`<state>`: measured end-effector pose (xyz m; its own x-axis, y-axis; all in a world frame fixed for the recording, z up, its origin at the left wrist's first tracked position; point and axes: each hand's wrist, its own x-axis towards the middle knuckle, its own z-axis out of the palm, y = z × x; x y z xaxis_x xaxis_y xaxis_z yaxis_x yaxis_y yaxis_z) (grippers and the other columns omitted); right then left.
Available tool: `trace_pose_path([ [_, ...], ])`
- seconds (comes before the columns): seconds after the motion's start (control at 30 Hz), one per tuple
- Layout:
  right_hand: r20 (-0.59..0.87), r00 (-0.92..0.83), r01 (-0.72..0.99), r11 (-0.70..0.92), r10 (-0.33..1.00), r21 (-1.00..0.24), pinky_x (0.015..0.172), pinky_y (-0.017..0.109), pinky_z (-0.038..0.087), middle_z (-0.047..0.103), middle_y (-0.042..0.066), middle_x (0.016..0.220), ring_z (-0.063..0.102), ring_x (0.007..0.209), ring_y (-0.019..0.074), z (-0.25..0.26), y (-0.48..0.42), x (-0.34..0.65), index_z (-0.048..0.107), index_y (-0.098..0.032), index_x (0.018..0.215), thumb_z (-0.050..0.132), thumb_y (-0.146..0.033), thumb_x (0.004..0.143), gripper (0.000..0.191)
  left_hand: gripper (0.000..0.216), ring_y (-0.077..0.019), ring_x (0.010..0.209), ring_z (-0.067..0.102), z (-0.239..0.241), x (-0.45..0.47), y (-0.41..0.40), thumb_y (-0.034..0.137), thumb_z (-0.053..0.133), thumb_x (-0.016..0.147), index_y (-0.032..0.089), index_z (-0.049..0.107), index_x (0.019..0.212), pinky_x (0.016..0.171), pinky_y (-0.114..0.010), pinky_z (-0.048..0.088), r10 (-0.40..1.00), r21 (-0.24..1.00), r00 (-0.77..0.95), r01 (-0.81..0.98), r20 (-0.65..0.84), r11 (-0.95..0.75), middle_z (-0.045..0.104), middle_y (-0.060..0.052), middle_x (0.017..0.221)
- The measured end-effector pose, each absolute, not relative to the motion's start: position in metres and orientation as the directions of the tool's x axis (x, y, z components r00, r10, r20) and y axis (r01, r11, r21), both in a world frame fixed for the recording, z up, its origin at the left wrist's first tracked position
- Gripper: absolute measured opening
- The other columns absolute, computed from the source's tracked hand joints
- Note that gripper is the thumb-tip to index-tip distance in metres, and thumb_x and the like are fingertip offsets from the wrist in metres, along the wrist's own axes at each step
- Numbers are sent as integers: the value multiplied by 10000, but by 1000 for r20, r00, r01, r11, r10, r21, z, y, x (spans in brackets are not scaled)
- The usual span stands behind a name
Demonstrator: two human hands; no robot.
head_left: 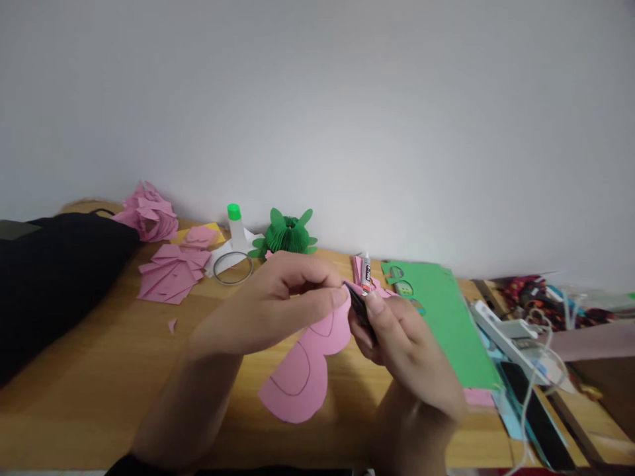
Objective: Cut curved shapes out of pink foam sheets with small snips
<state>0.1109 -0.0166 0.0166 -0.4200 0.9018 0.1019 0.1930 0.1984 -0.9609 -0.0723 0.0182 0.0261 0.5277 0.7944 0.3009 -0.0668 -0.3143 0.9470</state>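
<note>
In front of me hangs a strip of pink paper (300, 377), scalloped along its edge and marked with curved dark lines. My left hand (292, 301) pinches its upper end between thumb and fingers. Close by, my right hand (404, 340) is closed around a narrow black tool (361, 307) that tapers to a point. That tip meets the paper's top edge beside my left thumb. Fingers cover most of the tool, so its exact kind does not show.
Along the wall stand a crumpled pink paper bundle (147, 211), a green-capped glue stick (237, 228), a green paper ornament (290, 235) and a glue tube (366, 272). A green sheet (446, 324), power strip (510, 344) and phone (538, 420) lie right; a black bag (59, 277) left.
</note>
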Motion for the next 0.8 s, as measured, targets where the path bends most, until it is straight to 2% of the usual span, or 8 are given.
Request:
trace_pose_path([
  [0.1, 95, -343, 154, 156, 934, -976, 392, 257, 211, 330, -58, 466, 259, 407, 86, 14, -17, 110, 423, -216, 554, 328, -609, 999, 602, 343, -76, 491, 283, 27, -71, 17, 139, 490, 824, 181, 351, 513, 453, -255, 222, 802, 948, 517, -66, 299, -311, 296, 57, 510],
  [0.2, 99, -141, 86, 112, 985, -990, 362, 268, 154, 323, -53, 459, 242, 384, 99, 13, -17, 112, 466, -226, 572, 289, -644, 985, 614, 368, -78, 468, 328, 25, -72, 15, 137, 512, 833, 181, 390, 489, 431, -247, 236, 826, 948, 471, -86, 309, -306, 346, 46, 486],
  [0.37, 136, 14, 85, 135, 991, -987, 364, 265, 156, 262, -80, 448, 174, 371, 107, 19, -16, 124, 563, -236, 669, 325, -571, 992, 523, 259, -78, 473, 436, 17, -71, 20, 121, 613, 818, 181, 625, 566, 420, -209, 295, 895, 903, 145, -156, 422, -401, 530, 24, 509],
  [0.43, 158, 4, 247, 152, 988, -957, 401, 250, 224, 338, -78, 474, 243, 391, 99, 15, -17, 127, 597, -221, 721, 477, -499, 954, 382, 252, -76, 461, 446, 15, -70, 24, 123, 623, 815, 179, 647, 571, 407, -209, 286, 889, 877, -37, -150, 456, -456, 522, 27, 499],
  [0.5, 83, -106, 535, 127, 991, -835, 493, 251, 325, 536, -35, 585, 413, 482, 111, 0, -19, 126, 645, -193, 825, 654, -378, 858, 187, 279, -69, 439, 423, 14, -70, 29, 121, 611, 819, 177, 625, 545, 399, -217, 265, 888, 876, -99, -145, 449, -460, 492, 34, 485],
  [0.6, -256, -285, 842, 114, 923, -527, 591, 261, 387, 704, 33, 804, 576, 626, 159, -40, -29, 119, 660, -174, 1075, 689, -201, 800, 278, 290, -62, 415, 409, 12, -75, 32, 114, 627, 798, 186, 588, 520, 400, -232, 263, 903, 899, -116, -103, 414, -426, 498, 42, 479],
  [0.7, -346, -327, 863, 129, 879, -488, 635, 278, 408, 754, 78, 891, 662, 735, 213, -78, -40, 113, 646, -160, 1170, 629, -175, 842, 329, 254, -59, 411, 416, -1, -85, 26, 150, 633, 791, 195, 611, 542, 416, -248, 254, 935, 940, -102, -15, 339, -342, 510, 47, 484],
  [0.8, -378, -361, 875, 168, 853, -454, 698, 289, 431, 760, 116, 1047, 699, 911, 264, -95, -43, 110, 637, -156, 1194, 629, -181, 849, 347, 259, -57, 431, 408, -22, -98, 13, 243, 648, 786, 211, 603, 533, 453, -251, 273, 981, 987, -111, 35, 159, -156, 485, 55, 478],
])
